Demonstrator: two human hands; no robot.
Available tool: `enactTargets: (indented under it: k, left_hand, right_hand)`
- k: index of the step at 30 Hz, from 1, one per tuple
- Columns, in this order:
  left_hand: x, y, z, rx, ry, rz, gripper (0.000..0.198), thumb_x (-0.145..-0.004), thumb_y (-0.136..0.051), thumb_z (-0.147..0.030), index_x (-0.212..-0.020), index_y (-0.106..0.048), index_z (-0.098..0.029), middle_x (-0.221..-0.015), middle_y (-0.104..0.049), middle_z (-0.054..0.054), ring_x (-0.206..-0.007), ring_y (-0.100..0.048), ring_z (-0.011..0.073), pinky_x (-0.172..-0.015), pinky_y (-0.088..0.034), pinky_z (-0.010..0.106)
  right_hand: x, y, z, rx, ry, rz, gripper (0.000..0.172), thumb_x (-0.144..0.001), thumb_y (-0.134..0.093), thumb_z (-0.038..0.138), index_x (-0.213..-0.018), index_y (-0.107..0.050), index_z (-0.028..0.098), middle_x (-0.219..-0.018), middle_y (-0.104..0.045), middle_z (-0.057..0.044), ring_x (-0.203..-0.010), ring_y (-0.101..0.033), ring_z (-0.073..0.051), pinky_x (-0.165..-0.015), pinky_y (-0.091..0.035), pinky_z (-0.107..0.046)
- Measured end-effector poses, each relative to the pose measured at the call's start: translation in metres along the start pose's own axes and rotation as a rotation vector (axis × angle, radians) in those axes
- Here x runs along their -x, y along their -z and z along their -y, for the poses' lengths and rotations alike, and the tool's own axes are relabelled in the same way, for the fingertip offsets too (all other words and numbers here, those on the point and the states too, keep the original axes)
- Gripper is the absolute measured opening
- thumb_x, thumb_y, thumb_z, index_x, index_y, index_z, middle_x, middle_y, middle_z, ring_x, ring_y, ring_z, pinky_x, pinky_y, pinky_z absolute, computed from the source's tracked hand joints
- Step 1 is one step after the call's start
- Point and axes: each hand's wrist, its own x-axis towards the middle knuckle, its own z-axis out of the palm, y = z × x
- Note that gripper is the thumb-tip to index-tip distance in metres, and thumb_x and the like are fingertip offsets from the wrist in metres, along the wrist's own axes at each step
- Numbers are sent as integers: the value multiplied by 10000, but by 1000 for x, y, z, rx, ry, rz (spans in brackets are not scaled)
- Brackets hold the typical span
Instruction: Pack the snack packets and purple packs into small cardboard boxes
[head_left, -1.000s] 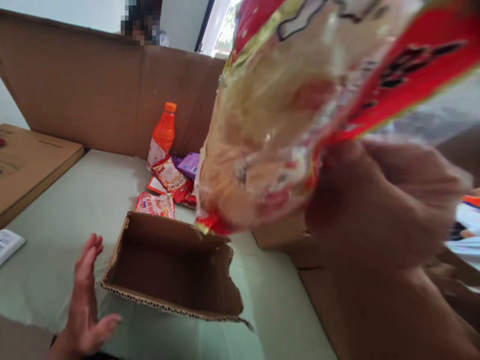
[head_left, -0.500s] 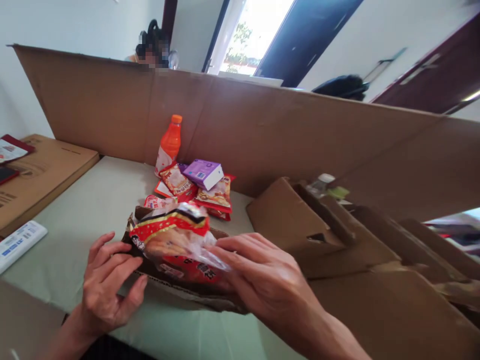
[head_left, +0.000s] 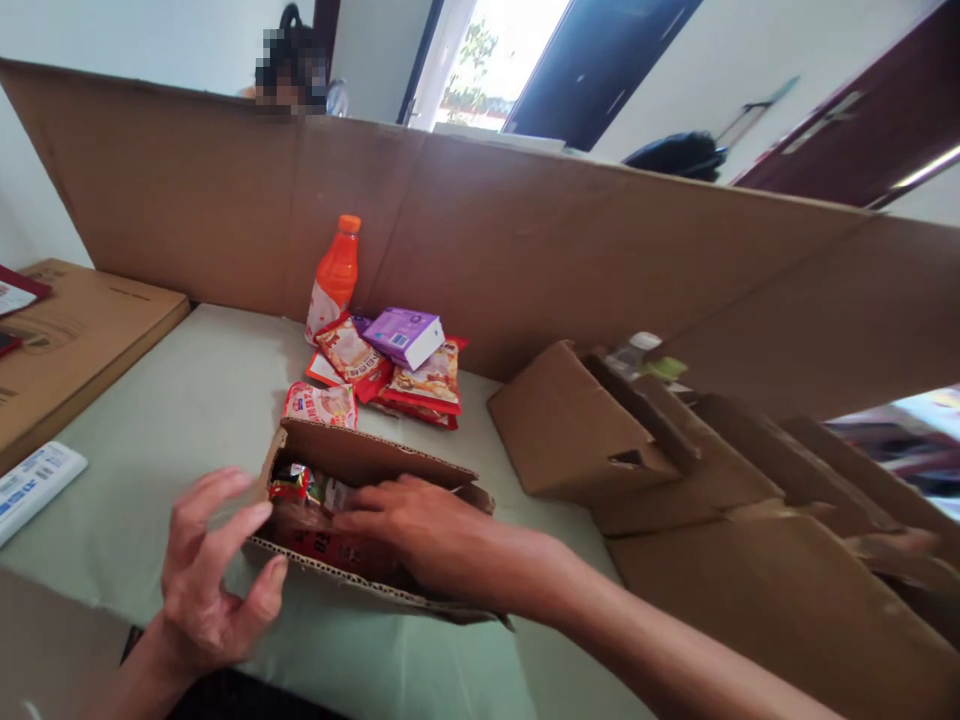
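Observation:
A small open cardboard box (head_left: pixel 360 446) stands before me on the pale green table, with snack packets inside. My right hand (head_left: pixel 409 515) reaches down into it, fingers stretched out over the packets; its fingertips touch clear wrapping and the thumb is hidden. At the box's left end a red and green snack packet (head_left: pixel 294 483) shows, and a red packet (head_left: pixel 330 548) lies along the near wall. My left hand (head_left: pixel 214 570) is beside the left end of the box, fingers apart and holding nothing.
Behind the box lie a pink packet (head_left: pixel 322 405), red snack packets (head_left: pixel 429 385), a purple tissue pack (head_left: pixel 405 335) and an orange drink bottle (head_left: pixel 335 270). A cardboard wall (head_left: pixel 487 230) runs along the back. Larger cardboard boxes (head_left: pixel 585 430) stand right; a white-and-blue pack (head_left: pixel 41 485) lies left.
My right hand has moved down and left into the box, and the snack packet it held above the box is now down inside. The left hand stays near the box's left end.

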Motion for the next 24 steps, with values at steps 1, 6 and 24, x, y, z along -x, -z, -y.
enactTargets:
  k: [1,6,24]
  left_hand:
    - [4,-1,2,17,55,-26,503,-797,-687,-231,-1286,-588,-292,-1332,-599,87,-1235,-589,328,-1010,-522,539]
    - [24,-4,14,221,262,27,648,-838,-660,-305,-1453,-458,-272,-1399,-562,128,-1299,-552,346,-1089,-467,581]
    - [2,-2,18,381,268,307,351,-911,-557,-225,-1259,-596,-252,-1195,-701,97,-1219,-619,293,-1047,-496,500]
  right_hand:
    - [1,-2,0,-5,-1,14,434,-955,-500,95,-1326,-657,258,-1161,-718,-83,-989,-681,-237,-857,-506,-364]
    - [23,-5,-11,-36,-30,-213,398,-939,-523,103,-1295,-661,212,-1267,-678,-116,-1100,-640,-245,-936,-491,-376]
    - [118,-28,-30,-345,-348,-822,181,-953,-596,339,-949,-747,241,-856,-776,-40,-711,-735,-176,-638,-603,-262]
